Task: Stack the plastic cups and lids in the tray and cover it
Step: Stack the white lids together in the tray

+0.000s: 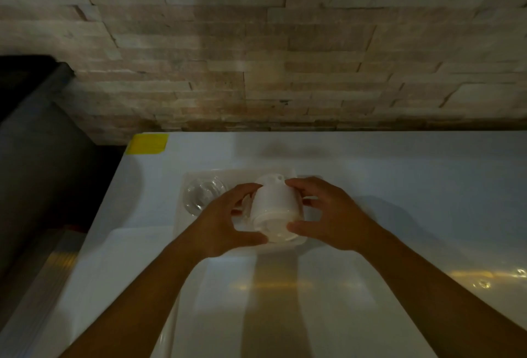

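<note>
A white stack of plastic cups (273, 207) lies tilted on its side over the white tray (190, 179), its lidded end toward the wall. My left hand (228, 221) grips the stack from the left and my right hand (328, 215) from the right, thumbs near its closer end. Clear plastic lids (203, 193) sit in the tray's left part. The tray's middle is hidden under the stack and my hands.
The tray rests on a white counter (399, 186) against a stone-brick wall (256, 58). A yellow tape patch (147, 144) marks the counter's far left corner. A large white cover-like sheet (285, 300) lies near me. A dark drop lies left of the counter edge.
</note>
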Tool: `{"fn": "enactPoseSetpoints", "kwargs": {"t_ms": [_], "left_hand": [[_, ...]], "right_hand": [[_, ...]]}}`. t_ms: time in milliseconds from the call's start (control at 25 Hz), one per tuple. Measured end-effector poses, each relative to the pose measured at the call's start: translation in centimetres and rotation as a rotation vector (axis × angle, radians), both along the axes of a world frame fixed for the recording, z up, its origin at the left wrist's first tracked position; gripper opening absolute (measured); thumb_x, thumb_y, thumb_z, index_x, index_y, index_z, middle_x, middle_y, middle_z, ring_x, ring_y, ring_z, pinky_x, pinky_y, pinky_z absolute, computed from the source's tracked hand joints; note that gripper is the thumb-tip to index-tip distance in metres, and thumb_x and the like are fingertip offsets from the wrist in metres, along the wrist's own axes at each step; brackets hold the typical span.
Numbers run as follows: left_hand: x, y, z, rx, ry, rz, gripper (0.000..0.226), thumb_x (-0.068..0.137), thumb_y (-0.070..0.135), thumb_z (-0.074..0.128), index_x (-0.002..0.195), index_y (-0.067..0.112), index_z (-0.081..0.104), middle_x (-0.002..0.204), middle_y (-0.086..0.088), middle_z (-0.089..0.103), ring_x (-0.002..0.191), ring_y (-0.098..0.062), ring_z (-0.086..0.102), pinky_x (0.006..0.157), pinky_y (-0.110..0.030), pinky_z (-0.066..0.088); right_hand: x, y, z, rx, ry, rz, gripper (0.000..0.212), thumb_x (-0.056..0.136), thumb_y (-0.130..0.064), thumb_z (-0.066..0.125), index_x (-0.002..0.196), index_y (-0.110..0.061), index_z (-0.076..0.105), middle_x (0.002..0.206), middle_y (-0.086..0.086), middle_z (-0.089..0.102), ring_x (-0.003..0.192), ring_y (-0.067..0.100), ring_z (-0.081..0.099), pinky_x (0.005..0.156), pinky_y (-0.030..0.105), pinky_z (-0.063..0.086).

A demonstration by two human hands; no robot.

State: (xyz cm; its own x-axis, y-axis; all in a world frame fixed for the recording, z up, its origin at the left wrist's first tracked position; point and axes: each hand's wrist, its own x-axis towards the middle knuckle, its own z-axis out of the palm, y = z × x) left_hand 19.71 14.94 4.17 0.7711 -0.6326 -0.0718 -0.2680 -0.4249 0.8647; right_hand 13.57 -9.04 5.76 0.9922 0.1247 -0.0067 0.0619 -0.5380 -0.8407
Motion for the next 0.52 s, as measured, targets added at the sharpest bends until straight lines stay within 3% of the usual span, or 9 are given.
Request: {"fn": "enactPoseSetpoints", "kwargs": {"t_ms": [240,400,520], "left_hand": [[0.2,0.0,-0.4,-0.06,0.074,0.032,0.088,0.05,0.052,0.088,0.127,0.05,0.046,0.125,0.02,0.058,0.11,0.002,0.059,0.087,-0.016,0.052],[0.2,0.1,-0.5,-0.038,0.035,0.01,0.082,0.052,0.051,0.088,0.121,0.055,0.045,0.121,0.027,0.055,0.11,0.005,0.056,0.085,-0.011,0.05],[0.5,-0.1,-0.5,0.051,-0.015,0.009,0.078,0.051,0.059,0.083,0.115,0.065,0.04,0.118,0.032,0.051,0.109,0.004,0.055,0.087,-0.016,0.049]], "right_hand": [[0.2,-0.1,0.6,-0.069,0.009,-0.002,0.074,0.063,-0.05,0.08,0.122,-0.063,0.038,0.118,-0.04,0.042,0.105,-0.02,0.048,0.072,0.0,0.042],[0.4,-0.2,0.2,-0.155,0.007,0.037,0.08,0.062,-0.055,0.076,0.131,-0.054,0.037,0.116,-0.049,0.033,0.105,-0.023,0.044,0.073,-0.003,0.038],[0.5,-0.6,-0.7,-0.192,0.057,0.047,0.084,0.063,-0.049,0.08,0.133,-0.053,0.034,0.113,-0.047,0.032,0.1,-0.015,0.048,0.074,0.0,0.038]]}}
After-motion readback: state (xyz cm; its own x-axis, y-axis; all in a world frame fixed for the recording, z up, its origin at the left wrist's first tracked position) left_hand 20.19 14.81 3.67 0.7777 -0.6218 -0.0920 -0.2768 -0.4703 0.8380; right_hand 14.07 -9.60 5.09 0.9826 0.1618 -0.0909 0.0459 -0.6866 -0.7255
